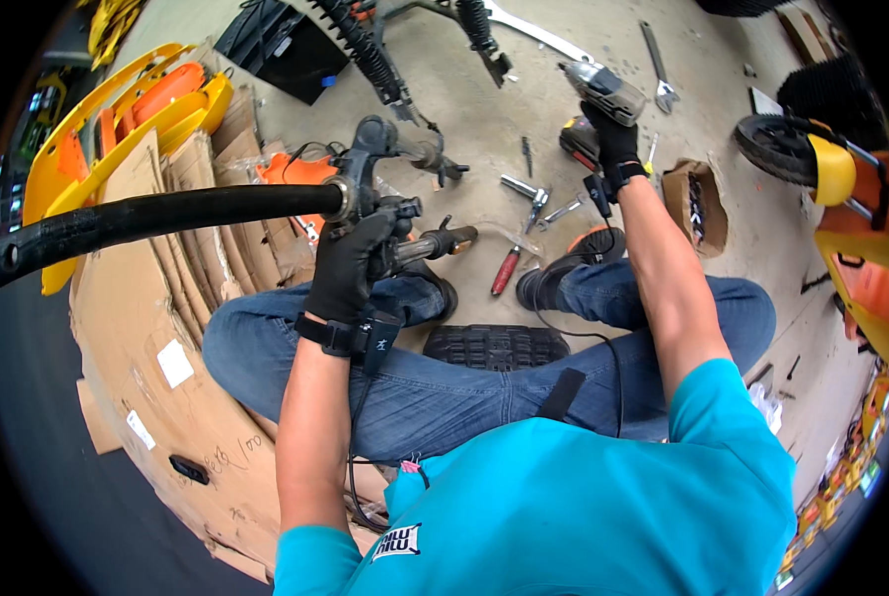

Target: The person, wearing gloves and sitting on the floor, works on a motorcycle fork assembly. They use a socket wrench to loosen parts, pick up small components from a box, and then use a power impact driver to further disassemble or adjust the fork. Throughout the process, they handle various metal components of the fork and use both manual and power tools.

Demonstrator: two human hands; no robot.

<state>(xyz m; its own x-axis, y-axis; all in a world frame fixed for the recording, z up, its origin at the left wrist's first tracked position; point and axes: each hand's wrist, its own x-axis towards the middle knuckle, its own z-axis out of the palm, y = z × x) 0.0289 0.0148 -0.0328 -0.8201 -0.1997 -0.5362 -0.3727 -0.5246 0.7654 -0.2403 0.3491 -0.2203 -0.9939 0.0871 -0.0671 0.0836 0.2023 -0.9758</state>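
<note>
We found the person seated on flattened cardboard [156,397] with knees drawn up, a black ribbed mat [494,346] lying between the legs at the centre of the view. At ten o'clock from that mat, the left hand [350,263], gloved in black, was wrapped fully closed around the junction of a handlebar assembly [390,214], apparently to steady it against the raised knee; its long black foam-covered bar [156,221] ran off toward nine o'clock. At one o'clock, the right hand [611,129], also gloved, was closed tight on the grip of a cordless power tool [603,89], held clear of the floor and well apart from the assembly. Between the two hands, loose tools lay within easy reach on the concrete: a red-handled screwdriver [505,270], and a metal wrench piece [526,191]. A small open cardboard box [698,204] sat at two o'clock, just beside the right forearm. The cardboard at eight o'clock bore a white square label [175,363] and a smaller white strip [140,429]. Farther off, at eleven o'clock, yellow and orange body panels [156,99] were stacked; a long spanner [658,65] lay at one o'clock.
</note>
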